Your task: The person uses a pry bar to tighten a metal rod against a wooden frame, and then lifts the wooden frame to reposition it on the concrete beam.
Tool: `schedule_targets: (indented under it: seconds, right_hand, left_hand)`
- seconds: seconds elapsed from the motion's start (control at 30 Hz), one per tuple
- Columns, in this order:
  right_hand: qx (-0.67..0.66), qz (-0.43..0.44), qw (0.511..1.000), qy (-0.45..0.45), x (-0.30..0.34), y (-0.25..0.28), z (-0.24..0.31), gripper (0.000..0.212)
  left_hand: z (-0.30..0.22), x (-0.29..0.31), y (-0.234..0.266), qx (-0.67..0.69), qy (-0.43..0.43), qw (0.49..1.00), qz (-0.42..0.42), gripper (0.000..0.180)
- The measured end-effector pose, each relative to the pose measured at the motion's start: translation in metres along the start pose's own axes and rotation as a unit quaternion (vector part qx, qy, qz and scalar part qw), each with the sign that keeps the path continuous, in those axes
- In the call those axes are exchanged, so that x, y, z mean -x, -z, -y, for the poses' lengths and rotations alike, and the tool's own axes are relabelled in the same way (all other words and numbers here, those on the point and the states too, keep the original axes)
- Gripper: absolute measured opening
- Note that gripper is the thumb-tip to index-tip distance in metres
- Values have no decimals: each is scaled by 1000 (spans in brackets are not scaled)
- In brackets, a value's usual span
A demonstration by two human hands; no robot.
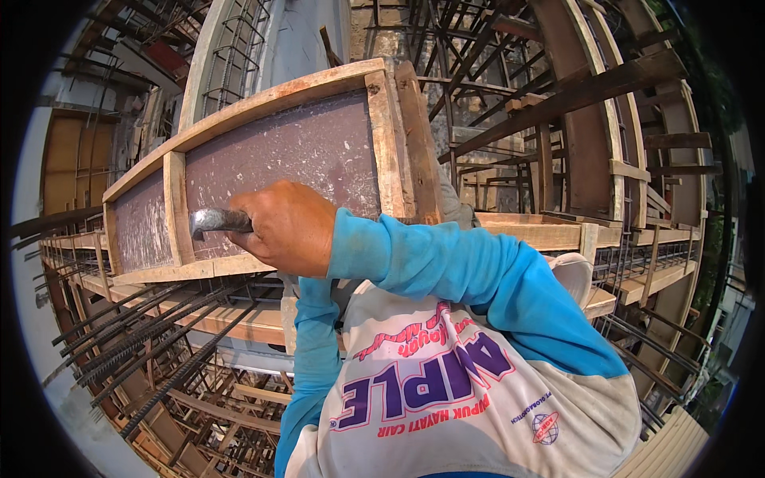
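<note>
My right hand (283, 227) reaches across to the left in a blue sleeve, its fingers closed in a fist. Out of the fist sticks the grey metal end of what looks like a hammer (213, 221), bent at its tip; its handle is hidden. Under the fist lies a formwork panel (279, 159), a brown, white-speckled board framed with pale wooden battens. The hammer is over this board near a cross batten (175, 207); whether it touches cannot be seen. My left arm (312, 358) rises below, and its hand is hidden behind my right hand and wrist.
Steel reinforcing bars (143, 342) jut out at the lower left, beside a wooden beam edge (247, 323). Dark wooden props (574, 95) cross over the deep framework at the right. A rebar cage (239, 56) stands at the far side, next to a pale wall (311, 40).
</note>
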State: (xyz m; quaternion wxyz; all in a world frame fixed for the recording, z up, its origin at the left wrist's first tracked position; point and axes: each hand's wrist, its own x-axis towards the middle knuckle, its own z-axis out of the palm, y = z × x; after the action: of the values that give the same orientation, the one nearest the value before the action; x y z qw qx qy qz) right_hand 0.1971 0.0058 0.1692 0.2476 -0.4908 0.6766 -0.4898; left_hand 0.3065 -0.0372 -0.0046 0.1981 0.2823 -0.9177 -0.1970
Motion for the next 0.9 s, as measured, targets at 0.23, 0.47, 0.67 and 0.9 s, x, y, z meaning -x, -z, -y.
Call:
schedule_targets:
  seconds: [0.23, 0.47, 0.67, 0.9]
  right_hand:
    - [-216, 30, 968, -122, -15, 110, -35, 42]
    - [99, 87, 991, -27, -3, -40, 4, 30]
    - [3, 56, 998, -4, -22, 14, -24, 34]
    - [64, -123, 990, -20, -12, 2, -35, 26]
  left_hand:
    - [-11, 3, 14, 0, 127, 990, 58, 18]
    - [-9, -1, 7, -47, 48, 997, 36, 20]
    - [8, 3, 2, -68, -20, 997, -42, 20]
    - [18, 15, -16, -115, 21, 991, 64, 17]
